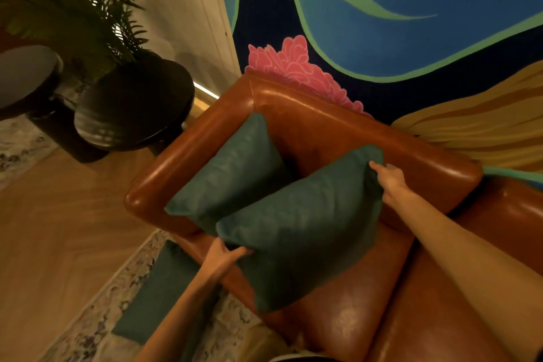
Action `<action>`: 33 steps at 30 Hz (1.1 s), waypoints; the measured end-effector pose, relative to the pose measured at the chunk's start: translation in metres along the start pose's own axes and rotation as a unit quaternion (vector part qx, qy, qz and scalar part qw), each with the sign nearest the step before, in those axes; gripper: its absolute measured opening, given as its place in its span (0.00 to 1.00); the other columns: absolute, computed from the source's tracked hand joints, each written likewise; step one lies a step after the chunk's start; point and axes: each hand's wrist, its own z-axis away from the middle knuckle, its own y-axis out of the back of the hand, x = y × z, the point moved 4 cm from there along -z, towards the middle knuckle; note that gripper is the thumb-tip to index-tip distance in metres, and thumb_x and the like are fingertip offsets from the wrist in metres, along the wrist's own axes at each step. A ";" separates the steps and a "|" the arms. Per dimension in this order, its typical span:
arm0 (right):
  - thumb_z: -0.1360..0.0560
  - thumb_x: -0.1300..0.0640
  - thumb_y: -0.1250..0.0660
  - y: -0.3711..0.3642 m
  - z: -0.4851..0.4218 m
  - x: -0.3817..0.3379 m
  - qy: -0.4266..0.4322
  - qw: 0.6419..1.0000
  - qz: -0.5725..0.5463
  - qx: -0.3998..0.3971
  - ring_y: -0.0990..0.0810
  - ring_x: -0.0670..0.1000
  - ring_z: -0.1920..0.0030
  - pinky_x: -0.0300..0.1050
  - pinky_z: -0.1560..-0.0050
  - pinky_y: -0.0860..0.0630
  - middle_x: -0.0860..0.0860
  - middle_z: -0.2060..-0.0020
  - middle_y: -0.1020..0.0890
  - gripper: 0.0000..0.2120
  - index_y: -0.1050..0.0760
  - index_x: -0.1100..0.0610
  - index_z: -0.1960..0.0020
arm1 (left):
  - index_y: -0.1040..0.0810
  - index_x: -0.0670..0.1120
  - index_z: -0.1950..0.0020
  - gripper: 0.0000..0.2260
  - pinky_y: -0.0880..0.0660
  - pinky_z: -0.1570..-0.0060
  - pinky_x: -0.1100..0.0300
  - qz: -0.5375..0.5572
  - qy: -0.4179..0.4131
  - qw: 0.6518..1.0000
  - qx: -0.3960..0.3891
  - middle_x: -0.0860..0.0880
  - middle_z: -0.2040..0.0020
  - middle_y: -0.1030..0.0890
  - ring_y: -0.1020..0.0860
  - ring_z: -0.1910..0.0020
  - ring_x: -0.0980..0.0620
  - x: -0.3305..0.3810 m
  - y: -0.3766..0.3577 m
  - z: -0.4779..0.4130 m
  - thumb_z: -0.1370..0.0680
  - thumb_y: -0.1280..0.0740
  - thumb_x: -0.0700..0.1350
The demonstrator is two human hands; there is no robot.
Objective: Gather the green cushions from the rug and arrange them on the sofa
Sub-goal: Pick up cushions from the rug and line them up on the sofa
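A brown leather sofa [338, 123] fills the middle and right of the view. One green cushion [232, 173] leans against its left armrest. A second green cushion [302, 223] stands in front of it over the seat, held at two corners. My left hand [221, 258] grips its lower left corner. My right hand [388, 179] pinches its upper right corner. A third green cushion [164, 288] lies flat on the patterned rug [97, 329] below the sofa's front edge, partly hidden by my left forearm.
Two dark round side tables [135, 103] and a potted palm [73, 9] stand left of the sofa on the wooden floor [58, 214]. A painted mural wall [411, 9] rises right behind the sofa back.
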 end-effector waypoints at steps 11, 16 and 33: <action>0.22 0.60 0.35 -0.060 -0.060 0.023 -0.039 0.972 0.221 -0.070 0.24 0.58 0.40 0.45 0.52 0.31 0.56 0.37 0.23 0.21 0.31 0.60 0.30 | 0.27 0.52 0.42 0.33 0.26 0.42 0.47 -0.001 0.224 0.974 -0.019 0.40 0.41 0.22 0.22 0.44 0.43 -0.070 0.022 -0.048 0.43 0.18 0.53; 0.25 0.46 0.31 -0.076 -0.089 0.013 -0.029 0.966 0.243 -0.082 0.24 0.55 0.39 0.42 0.51 0.32 0.55 0.36 0.22 0.27 0.29 0.59 0.31 | 0.25 0.49 0.51 0.06 0.26 0.58 0.54 0.046 0.293 0.955 -0.029 0.45 0.50 0.22 0.23 0.56 0.51 -0.046 0.022 -0.079 0.19 0.42 0.42; 0.24 0.52 0.31 -0.137 -0.112 -0.022 0.112 0.913 0.383 -0.083 0.21 0.58 0.42 0.47 0.41 0.26 0.59 0.47 0.16 0.13 0.17 0.61 0.48 | 0.23 0.47 0.45 0.06 0.19 0.65 0.55 0.059 0.321 0.944 0.038 0.42 0.49 0.18 0.19 0.57 0.44 -0.084 0.054 -0.077 0.21 0.35 0.45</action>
